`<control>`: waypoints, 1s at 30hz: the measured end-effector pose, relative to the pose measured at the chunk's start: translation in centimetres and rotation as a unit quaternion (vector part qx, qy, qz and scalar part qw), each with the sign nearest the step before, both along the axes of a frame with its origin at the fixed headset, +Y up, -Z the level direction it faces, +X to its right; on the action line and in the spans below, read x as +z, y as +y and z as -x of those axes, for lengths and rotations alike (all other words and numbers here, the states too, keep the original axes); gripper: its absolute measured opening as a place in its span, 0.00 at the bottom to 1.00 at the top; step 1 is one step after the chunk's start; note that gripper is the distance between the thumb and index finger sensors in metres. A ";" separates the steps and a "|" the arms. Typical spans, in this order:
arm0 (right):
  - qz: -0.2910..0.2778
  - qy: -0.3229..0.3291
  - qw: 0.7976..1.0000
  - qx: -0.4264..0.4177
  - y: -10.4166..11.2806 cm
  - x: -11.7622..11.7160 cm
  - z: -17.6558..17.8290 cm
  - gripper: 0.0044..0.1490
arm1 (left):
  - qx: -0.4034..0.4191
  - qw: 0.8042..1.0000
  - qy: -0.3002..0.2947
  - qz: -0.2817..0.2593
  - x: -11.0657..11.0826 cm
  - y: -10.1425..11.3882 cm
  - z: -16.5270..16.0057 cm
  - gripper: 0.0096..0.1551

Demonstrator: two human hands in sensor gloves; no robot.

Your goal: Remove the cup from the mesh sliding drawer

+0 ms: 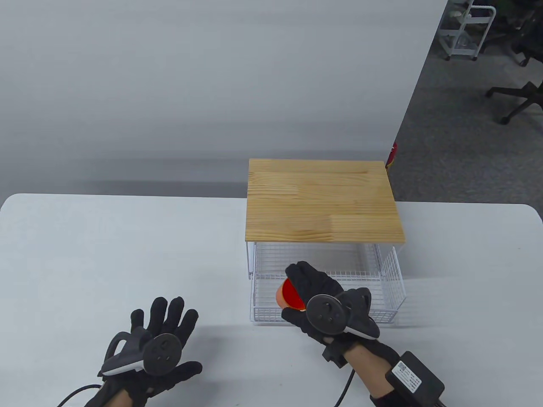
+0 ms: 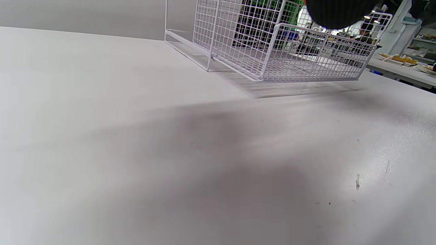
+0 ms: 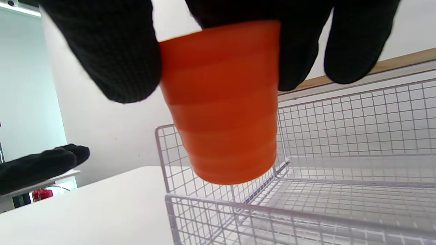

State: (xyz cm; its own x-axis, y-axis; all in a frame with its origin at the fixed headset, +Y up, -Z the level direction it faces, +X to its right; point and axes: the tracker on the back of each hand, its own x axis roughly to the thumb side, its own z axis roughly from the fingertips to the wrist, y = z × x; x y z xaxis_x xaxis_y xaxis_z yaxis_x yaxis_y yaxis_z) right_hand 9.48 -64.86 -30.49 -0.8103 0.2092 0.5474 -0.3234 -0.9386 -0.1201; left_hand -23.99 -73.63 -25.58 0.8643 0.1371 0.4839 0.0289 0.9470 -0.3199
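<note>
My right hand (image 1: 316, 299) grips an orange cup (image 1: 288, 295) near its rim and holds it upright in the air above the front left corner of the pulled-out white mesh drawer (image 1: 386, 316). In the right wrist view the cup (image 3: 223, 105) hangs clear above the drawer's front rail (image 3: 272, 212), between my thumb and fingers (image 3: 112, 51). The drawer slides out from a wire frame under a wooden top (image 1: 322, 199). My left hand (image 1: 159, 339) lies flat with fingers spread on the table, left of the drawer, holding nothing.
The white table (image 1: 106, 254) stretches left and in front of the drawer. The drawer's mesh wall (image 2: 282, 51) shows in the left wrist view at the top. Office chairs and a cart stand on the floor at the far right.
</note>
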 end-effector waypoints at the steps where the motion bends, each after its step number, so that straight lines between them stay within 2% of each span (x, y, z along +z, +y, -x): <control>1: -0.002 -0.001 1.000 -0.002 0.0 0.3 -0.1 0.57 | 0.000 1.000 0.000 0.000 0.0 0.0 0.0 0.62; 8: -0.030 0.020 0.999 -0.038 0.3 2.2 -0.2 0.57 | 0.000 1.000 0.000 0.009 -0.1 -0.3 -0.1 0.62; 20: -0.048 0.098 0.994 -0.032 -0.1 4.8 1.5 0.57 | 0.002 1.000 0.004 0.013 -0.2 -0.5 0.0 0.62; 24: -0.015 0.121 0.993 -0.005 -0.9 5.0 2.6 0.57 | -0.013 1.000 0.001 0.002 -0.1 -0.4 -0.2 0.62; 30: 0.017 0.135 0.990 0.033 -3.7 4.7 4.3 0.57 | 0.000 1.000 0.000 0.002 0.2 -0.2 -0.2 0.62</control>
State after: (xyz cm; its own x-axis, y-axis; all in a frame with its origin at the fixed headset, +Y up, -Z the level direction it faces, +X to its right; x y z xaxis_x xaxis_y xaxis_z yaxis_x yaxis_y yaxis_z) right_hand 5.22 -68.52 -25.81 -0.6483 0.1825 0.7392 -0.2762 -0.9611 -0.0049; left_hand -23.76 -73.78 -25.41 0.8641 0.1387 0.4838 0.0290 0.9460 -0.3229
